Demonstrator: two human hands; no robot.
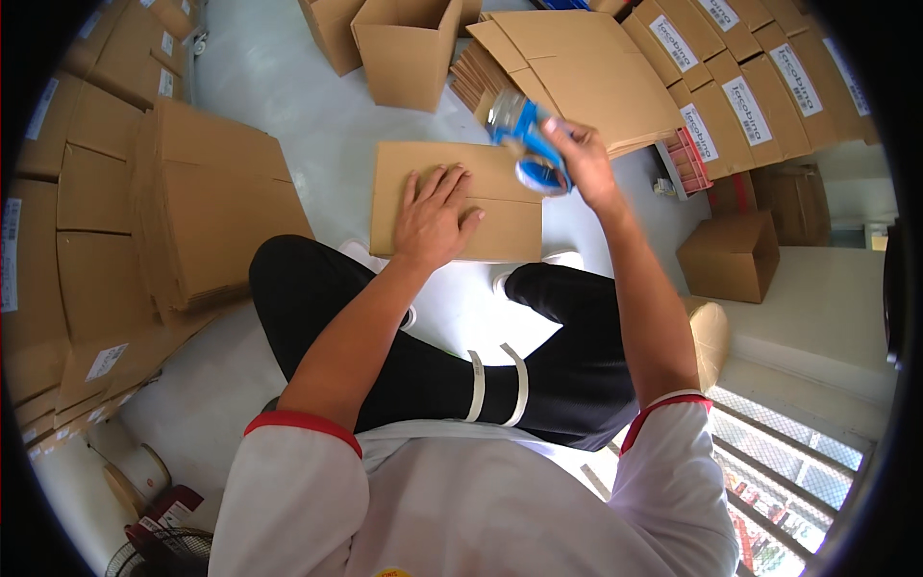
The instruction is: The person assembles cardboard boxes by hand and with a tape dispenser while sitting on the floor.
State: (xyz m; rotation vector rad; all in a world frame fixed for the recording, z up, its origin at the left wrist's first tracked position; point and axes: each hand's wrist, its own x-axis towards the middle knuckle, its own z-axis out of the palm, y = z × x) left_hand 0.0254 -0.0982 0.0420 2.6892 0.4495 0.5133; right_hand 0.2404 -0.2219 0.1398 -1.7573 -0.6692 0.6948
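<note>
A closed brown cardboard box (510, 216) stands on the floor between my feet, its top flaps meeting along a seam. My left hand (435, 216) lies flat on the left part of its top, fingers spread. Over the box's right side my right hand (582, 159) is wrapped round a blue tape dispenser (531, 135) with a clear roll of tape at its far end. The dispenser is tilted and slightly blurred. It appears to be above the box top; whether any tape touches the cardboard I cannot tell.
An open box (409, 58) stands beyond, beside a stack of flattened cartons (586, 67). More flat cartons (216, 202) lean at the left against piled boxes (91, 192). Labelled boxes (745, 106) are stacked at the far right, with a small open box (728, 255) nearer.
</note>
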